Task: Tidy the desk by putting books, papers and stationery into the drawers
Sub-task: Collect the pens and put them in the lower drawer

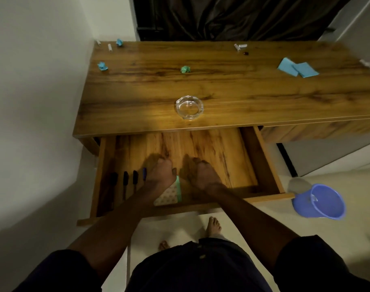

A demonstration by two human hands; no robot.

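Both hands (180,173) in drawer (211,148) (open)

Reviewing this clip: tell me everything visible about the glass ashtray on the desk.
The glass ashtray is round, clear and thick-walled, with notches in its rim. It looks empty and stands upright near the front edge of the wooden desk, just behind the open drawer. Light glints off it. Nothing touches it but the desktop.

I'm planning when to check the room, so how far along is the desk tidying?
Partly done. Four pens already lie in a row in the open drawer. In hand: the left hand and right hand are inside it at a patterned notebook. Left on the desk: crumpled paper balls, blue sheets and small white items.
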